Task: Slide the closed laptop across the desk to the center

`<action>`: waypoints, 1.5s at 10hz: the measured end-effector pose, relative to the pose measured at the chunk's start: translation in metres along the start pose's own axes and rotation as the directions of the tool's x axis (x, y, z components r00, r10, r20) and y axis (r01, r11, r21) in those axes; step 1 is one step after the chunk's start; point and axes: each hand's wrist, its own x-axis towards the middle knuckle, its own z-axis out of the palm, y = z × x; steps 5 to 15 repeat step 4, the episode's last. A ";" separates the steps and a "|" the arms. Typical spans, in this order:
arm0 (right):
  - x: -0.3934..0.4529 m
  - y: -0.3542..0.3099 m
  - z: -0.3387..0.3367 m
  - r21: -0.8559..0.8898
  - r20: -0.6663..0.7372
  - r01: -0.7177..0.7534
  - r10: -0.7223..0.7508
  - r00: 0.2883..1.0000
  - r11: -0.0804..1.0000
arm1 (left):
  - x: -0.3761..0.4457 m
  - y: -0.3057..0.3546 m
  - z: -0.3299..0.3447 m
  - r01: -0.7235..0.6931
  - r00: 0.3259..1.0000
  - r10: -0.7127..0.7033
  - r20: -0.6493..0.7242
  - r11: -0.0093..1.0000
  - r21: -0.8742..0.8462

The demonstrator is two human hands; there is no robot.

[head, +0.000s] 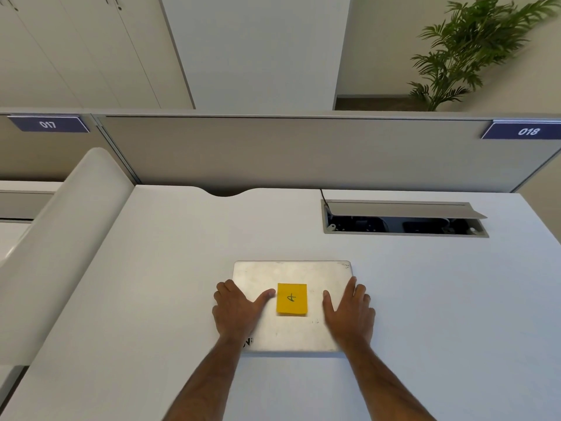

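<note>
A closed silver laptop lies flat on the white desk, near the middle of the view. A yellow sticky note with a handwritten mark is stuck on its lid. My left hand rests flat over the laptop's left edge, thumb on the lid and fingers curled over the side. My right hand lies on the right edge the same way, thumb on the lid beside the note.
An open cable hatch with a raised lid sits in the desk at the back right. A beige partition closes off the far edge. A rounded white divider borders the left side. A plant stands behind.
</note>
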 end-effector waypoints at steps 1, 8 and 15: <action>0.002 0.001 0.000 -0.030 -0.015 0.003 -0.003 1.000 1.000 | -0.001 0.000 -0.002 0.000 1.000 0.000 0.018 1.000 0.005; 0.002 -0.002 -0.003 0.124 0.037 0.150 -0.156 0.987 0.981 | -0.006 -0.003 -0.006 -0.049 0.999 0.052 -0.011 0.985 0.166; 0.002 -0.002 -0.003 0.124 0.037 0.150 -0.156 0.987 0.981 | -0.006 -0.003 -0.006 -0.049 0.999 0.052 -0.011 0.985 0.166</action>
